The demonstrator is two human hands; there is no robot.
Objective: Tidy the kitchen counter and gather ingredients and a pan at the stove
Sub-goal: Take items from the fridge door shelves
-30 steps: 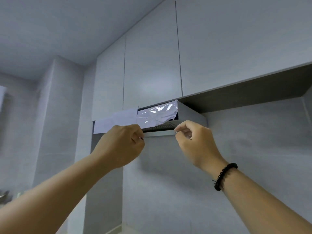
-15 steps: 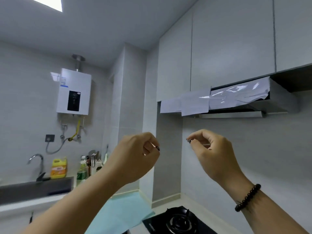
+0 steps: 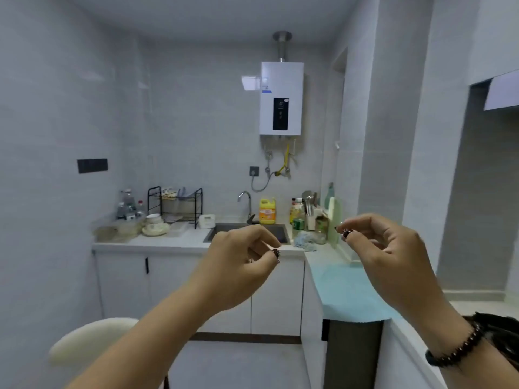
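Observation:
My left hand (image 3: 241, 265) and my right hand (image 3: 384, 248) are both raised in mid-air in front of me, fingers curled, thumb near the forefinger, holding nothing. A bead bracelet sits on the right wrist. Behind them the white counter (image 3: 168, 242) runs along the far wall with a sink (image 3: 224, 230) and a tap. On it stand a yellow detergent bottle (image 3: 267, 211), sauce bottles and a utensil holder (image 3: 310, 213), stacked bowls (image 3: 156, 224) and a black dish rack (image 3: 175, 206). A teal mat (image 3: 345, 290) covers the right-hand counter. Neither stove nor pan is in view.
A crumpled blue cloth (image 3: 306, 240) lies beside the sink. Clear bottles (image 3: 127, 206) stand at the counter's left end. A white water heater (image 3: 280, 98) hangs above the tap. The range hood's paper-covered edge (image 3: 502, 91) shows top right. A pale stool (image 3: 92, 341) stands lower left.
Both hands let go of the range hood's front edge and dropped away from it. My view swung left and down from the hood to the sink counter.

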